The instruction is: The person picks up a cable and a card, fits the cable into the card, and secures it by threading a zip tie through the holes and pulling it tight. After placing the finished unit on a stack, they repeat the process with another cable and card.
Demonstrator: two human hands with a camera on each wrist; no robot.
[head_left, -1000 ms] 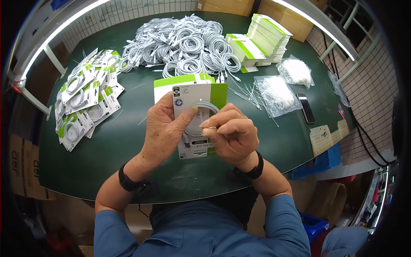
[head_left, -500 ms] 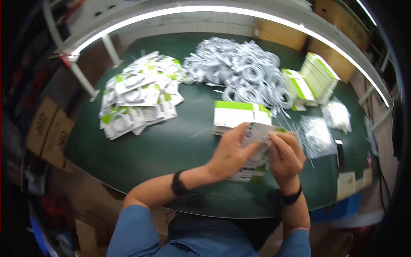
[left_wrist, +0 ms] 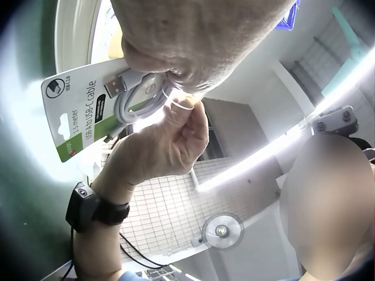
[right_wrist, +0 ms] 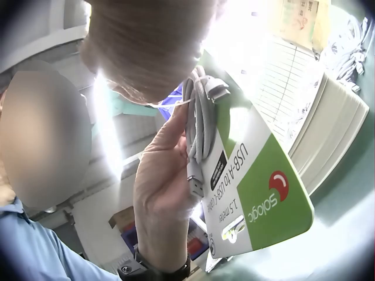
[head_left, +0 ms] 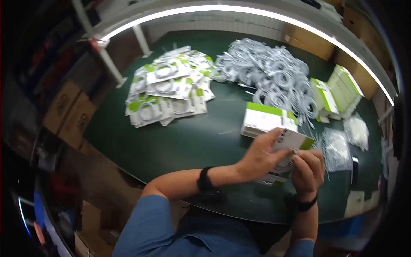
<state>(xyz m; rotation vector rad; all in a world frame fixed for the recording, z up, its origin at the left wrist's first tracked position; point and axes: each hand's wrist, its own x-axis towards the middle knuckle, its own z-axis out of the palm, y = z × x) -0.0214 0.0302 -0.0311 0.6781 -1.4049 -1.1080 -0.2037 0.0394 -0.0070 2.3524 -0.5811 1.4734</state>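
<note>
My left hand [head_left: 259, 160] grips a white and green cable card [head_left: 292, 139] by its edge, thumb across the front. Against the card lies a coiled grey USB cable [right_wrist: 202, 126], its USB-A plug [right_wrist: 195, 186] showing beside the printed text. Finger and thumb of my right hand [head_left: 309, 171] pinch a thin white tie [left_wrist: 186, 105] close over the coil. In the right wrist view the tie [right_wrist: 174, 105] runs from the coil toward my right fingers. Just behind the held card stands a stack of white and green cards [head_left: 269, 120].
Carded cables [head_left: 167, 85] lie heaped at the left. Loose coiled cables [head_left: 261, 64] form a big pile at the back. At the right are more card stacks [head_left: 342, 94], plastic bags of white ties [head_left: 336, 150], and a phone [head_left: 355, 170]. A light bar [head_left: 239, 8] arches overhead.
The head view has swung left, so the table's things sit farther right in it. My hands stay together at the card, my right still pinching at the tie.
</note>
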